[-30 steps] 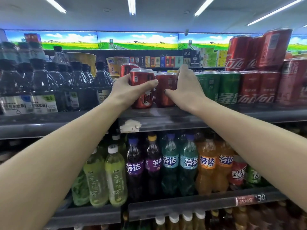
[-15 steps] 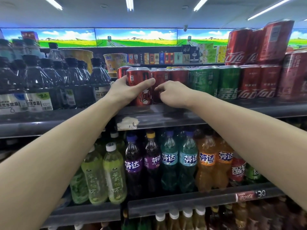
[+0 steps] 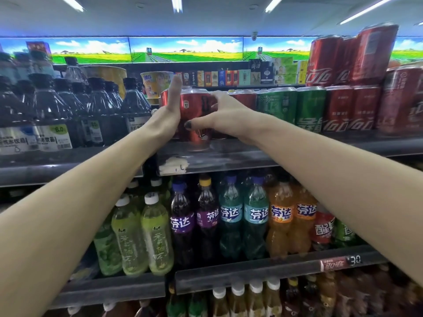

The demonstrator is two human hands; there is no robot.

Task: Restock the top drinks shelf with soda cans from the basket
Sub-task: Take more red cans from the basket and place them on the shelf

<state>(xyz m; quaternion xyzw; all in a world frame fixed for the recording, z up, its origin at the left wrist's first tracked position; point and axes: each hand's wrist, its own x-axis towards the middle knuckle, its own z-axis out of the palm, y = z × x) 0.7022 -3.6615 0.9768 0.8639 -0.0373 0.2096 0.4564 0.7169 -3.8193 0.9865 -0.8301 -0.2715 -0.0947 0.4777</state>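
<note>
Red soda can point(image 3: 196, 115) upright, axis vertical

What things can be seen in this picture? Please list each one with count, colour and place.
dark-red cans: at least three, top shelf centre, between the hands
green cans: at least two, top shelf, right of centre
red cans: several, top shelf right, more stacked above
dark bottles: many, top shelf left
soda bottles: green, purple, teal, orange, middle shelf
top shelf: one, grey
left hand: flat, upright, against a dark-red can's left side
right hand: fingers curled around the dark-red cans
</note>
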